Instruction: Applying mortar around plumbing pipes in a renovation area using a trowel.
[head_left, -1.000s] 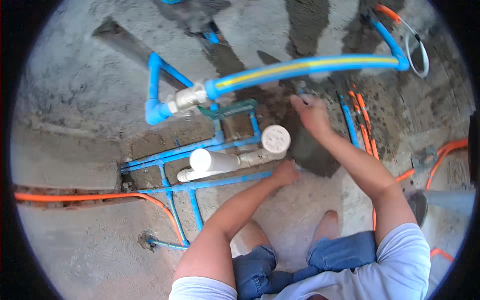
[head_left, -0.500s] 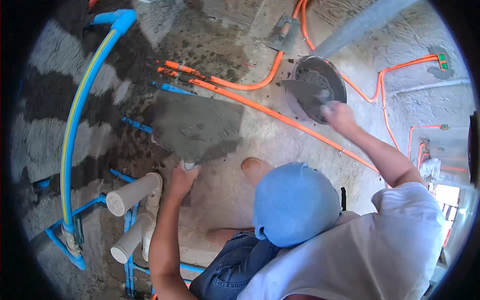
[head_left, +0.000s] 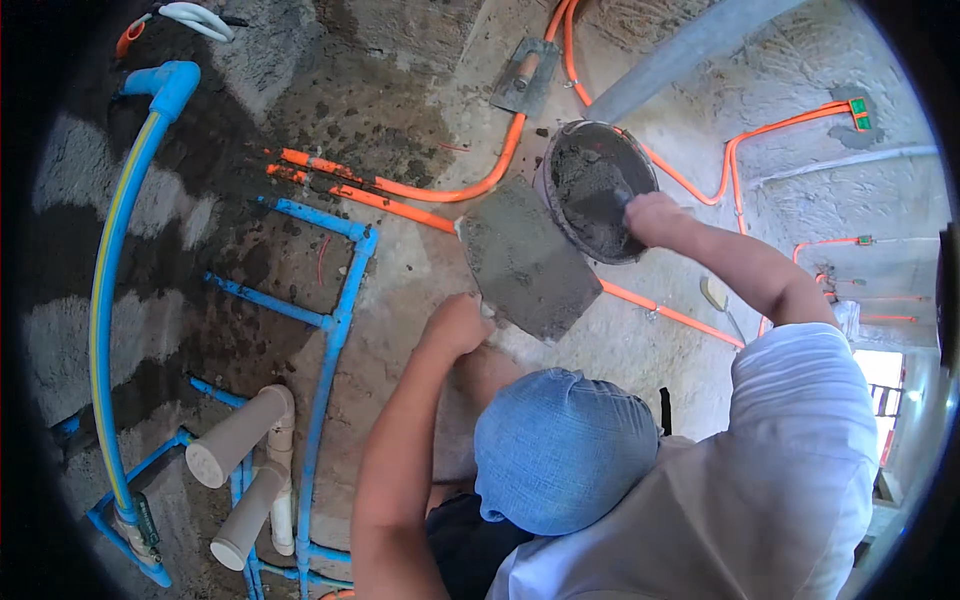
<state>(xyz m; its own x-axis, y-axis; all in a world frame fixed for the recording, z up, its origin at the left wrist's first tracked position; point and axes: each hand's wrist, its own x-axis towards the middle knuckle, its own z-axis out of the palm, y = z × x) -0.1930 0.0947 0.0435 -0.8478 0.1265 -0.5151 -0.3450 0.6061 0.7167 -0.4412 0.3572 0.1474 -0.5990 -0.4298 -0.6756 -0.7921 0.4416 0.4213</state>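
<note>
In the head view, my left hand (head_left: 458, 325) grips the near corner of a square board coated with grey mortar (head_left: 525, 262), which is held just left of a round bucket of wet mortar (head_left: 590, 170). My right hand (head_left: 653, 218) is closed on the handle of a trowel (head_left: 603, 205), whose blade sits in the bucket among the mortar and is partly hidden.
Blue pipes (head_left: 340, 300), two white capped pipe stubs (head_left: 235, 435) and a blue hose with a yellow stripe (head_left: 110, 280) lie left. Orange conduits (head_left: 500, 160) run around the bucket. A grey float (head_left: 522, 80), a grey pipe (head_left: 670, 60) and a brush-like tool (head_left: 714, 293) are also in view.
The view has swung right toward the bucket. My left hand has moved the mortar board right, beside the bucket, and my right hand has brought the trowel blade deeper into the bucket.
</note>
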